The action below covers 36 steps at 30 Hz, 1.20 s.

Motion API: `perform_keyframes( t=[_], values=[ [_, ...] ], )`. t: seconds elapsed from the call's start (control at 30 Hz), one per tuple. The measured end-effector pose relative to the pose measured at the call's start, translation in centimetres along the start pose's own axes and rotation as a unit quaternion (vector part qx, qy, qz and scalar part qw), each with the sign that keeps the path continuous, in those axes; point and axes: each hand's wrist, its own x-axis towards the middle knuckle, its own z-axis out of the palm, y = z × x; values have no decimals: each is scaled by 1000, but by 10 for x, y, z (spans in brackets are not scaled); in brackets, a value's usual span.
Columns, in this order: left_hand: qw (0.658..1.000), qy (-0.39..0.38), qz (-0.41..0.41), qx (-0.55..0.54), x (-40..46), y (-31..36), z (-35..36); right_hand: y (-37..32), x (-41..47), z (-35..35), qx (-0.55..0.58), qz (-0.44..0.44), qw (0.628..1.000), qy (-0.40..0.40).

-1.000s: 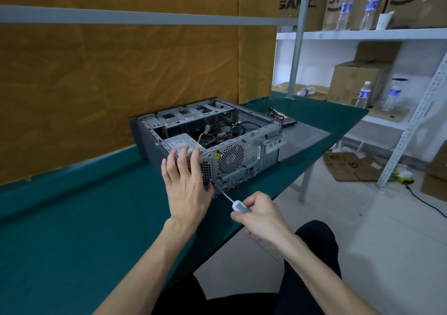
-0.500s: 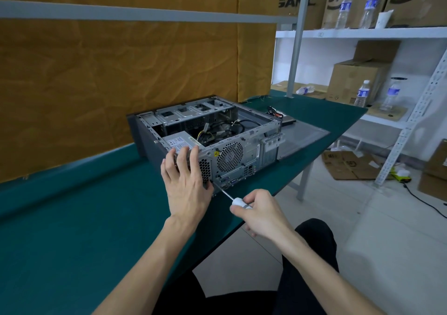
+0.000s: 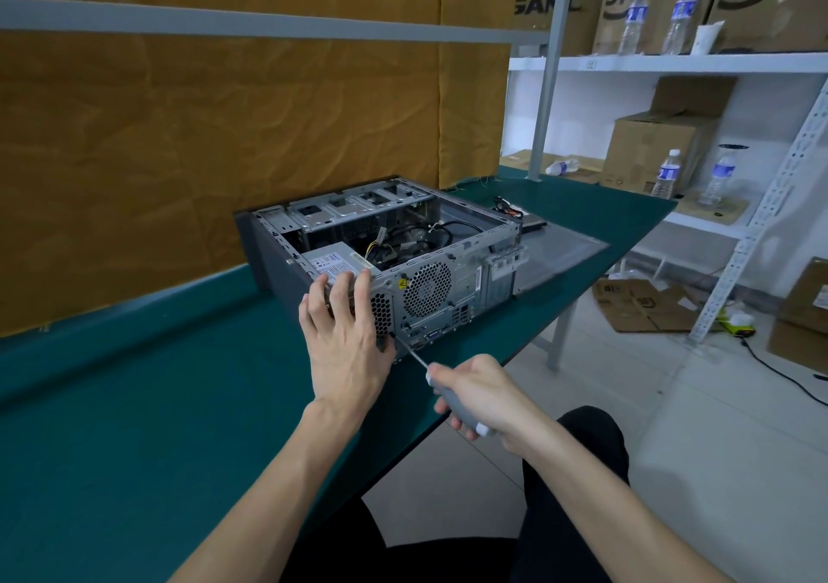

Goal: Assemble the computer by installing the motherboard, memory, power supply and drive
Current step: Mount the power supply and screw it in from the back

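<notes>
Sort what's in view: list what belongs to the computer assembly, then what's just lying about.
In use: computer case; power supply; screwdriver, gripped by the right hand; left hand on the case's rear corner.

Lying about: water bottles; cardboard boxes; flattened cardboard on the floor.

We found the computer case lying open-side-up on the table, near its front edge. The power supply sat inside at the near left corner. A panel lay right of the case, shelves behind it.
</notes>
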Motion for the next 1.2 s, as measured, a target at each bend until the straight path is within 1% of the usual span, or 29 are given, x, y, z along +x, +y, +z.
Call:
perform_keyframes(
  t=[0.03, 0.1, 0.17, 0.23, 0.3, 0.37, 0.43, 0.5, 0.6, 0.63, 0.67, 0.73, 0.77, 0.8, 0.87, 0.93, 0.97, 1.0, 1.03, 1.1, 1.13, 1.2],
  values=[
    [1000, -2, 1, 0, 0, 0, 0, -1, -1, 0, 13, 14, 1000, -8],
    [1000, -5, 4, 1, -1, 0, -1, -2, -4, -2, -4, 16, 1000, -5],
    [1000, -3, 4, 4, -1, -1, -1, -2, -4, -2, -48, -6, 999, 18],
    [1000, -1, 4, 2, -1, -1, -1, -3, -1, -3, -68, -28, 996, 42],
    [1000, 2, 3, 0, -1, 0, -1, -5, 0, -3, -43, -21, 999, 25],
    [1000, 7, 4, 0, -1, 0, -1, -5, -2, -2, -17, 8, 1000, -6],
    [1000, 8, 6, -1, -1, -1, -1, -3, -4, -2, -15, 23, 999, -15],
    [1000, 9, 9, 0, -2, -1, -1, -1, -5, 0, -45, 13, 999, -4],
    [1000, 9, 9, -1, -1, -2, 0, 0, -2, 0, -126, -30, 991, 38],
    [1000, 9, 8, -1, -1, -2, 0, 0, 0, 0, -122, -36, 991, 42],
    [1000, 9, 6, 0, -2, -2, 0, 1, 1, 0, -94, -31, 995, 32],
    [1000, 12, 5, 0, -1, -2, 1, 0, 1, -3, -15, 2, 1000, -6],
    [1000, 14, 6, 0, -1, -2, 1, 0, -1, -4, 5, 17, 1000, -23],
    [1000, 15, 7, 0, -1, -2, 1, 0, -2, -5, 3, 21, 999, -33],
    [1000, 15, 9, 0, -2, -2, 1, 1, -3, -5, -63, 4, 998, -19],
    [1000, 15, 9, 2, -2, -2, 0, 4, -2, -4, -159, -32, 986, 33],
    [1000, 13, 9, 3, -2, -2, 0, 5, -1, -3, -174, -50, 982, 57],
    [1000, 11, 8, 3, -2, -2, -1, 5, 1, -2, -163, -63, 982, 65],
    [1000, 10, 6, 5, -1, -1, -1, 4, 2, -1, -116, -61, 990, 53],
    [1000, 10, 3, 5, -1, -1, 0, 1, 2, 1, 11, -12, 1000, -7],
    [1000, 10, 4, 4, -1, -1, 0, 0, 1, 0, 46, 15, 998, -33],
    [1000, 10, 5, 6, -2, -1, -1, 0, 1, -1, 48, 47, 996, -58]
  ],
)
